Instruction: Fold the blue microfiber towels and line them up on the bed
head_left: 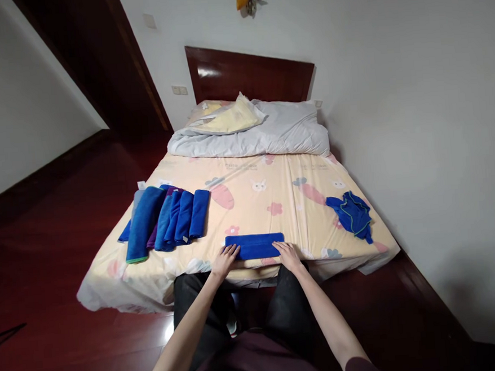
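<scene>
A folded blue towel [254, 245] lies as a narrow strip near the foot edge of the bed [273, 192]. My left hand [224, 260] rests on its left end, fingers spread flat. My right hand [287, 255] presses its right end the same way. Neither hand lifts the cloth; both lie on top of it.
A row of several folded blue and purple towels [165, 219] lies on the bed's left side. A crumpled blue cloth [352, 215] sits at the right edge. A grey duvet [269, 133] and yellow pillow [230, 119] are heaped at the headboard. Dark wooden floor surrounds the bed.
</scene>
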`<action>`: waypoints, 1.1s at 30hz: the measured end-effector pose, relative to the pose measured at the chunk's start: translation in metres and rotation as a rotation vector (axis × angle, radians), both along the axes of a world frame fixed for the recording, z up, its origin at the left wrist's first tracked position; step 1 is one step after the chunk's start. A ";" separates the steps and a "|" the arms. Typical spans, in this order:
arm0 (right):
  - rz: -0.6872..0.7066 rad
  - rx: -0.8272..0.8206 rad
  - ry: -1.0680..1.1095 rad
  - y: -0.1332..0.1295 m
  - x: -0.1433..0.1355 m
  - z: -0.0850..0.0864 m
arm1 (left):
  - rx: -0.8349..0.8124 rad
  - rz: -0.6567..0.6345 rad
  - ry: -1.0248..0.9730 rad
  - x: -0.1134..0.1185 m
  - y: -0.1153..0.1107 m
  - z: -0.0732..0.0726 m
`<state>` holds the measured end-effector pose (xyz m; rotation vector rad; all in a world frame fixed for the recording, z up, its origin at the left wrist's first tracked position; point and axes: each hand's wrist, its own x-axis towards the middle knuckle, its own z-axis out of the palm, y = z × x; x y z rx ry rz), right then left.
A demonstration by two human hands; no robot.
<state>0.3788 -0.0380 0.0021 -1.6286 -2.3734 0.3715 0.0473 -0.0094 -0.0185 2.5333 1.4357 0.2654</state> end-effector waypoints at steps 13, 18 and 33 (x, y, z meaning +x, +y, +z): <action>-0.214 -0.148 0.642 -0.022 0.021 -0.013 | -0.358 0.179 -0.460 -0.048 -0.018 0.018; -0.392 -0.082 0.688 -0.010 0.015 -0.032 | -0.371 0.369 -0.595 -0.043 -0.012 0.005; -0.489 -0.122 0.498 0.012 0.015 -0.044 | -0.420 0.550 -0.445 -0.040 0.005 0.013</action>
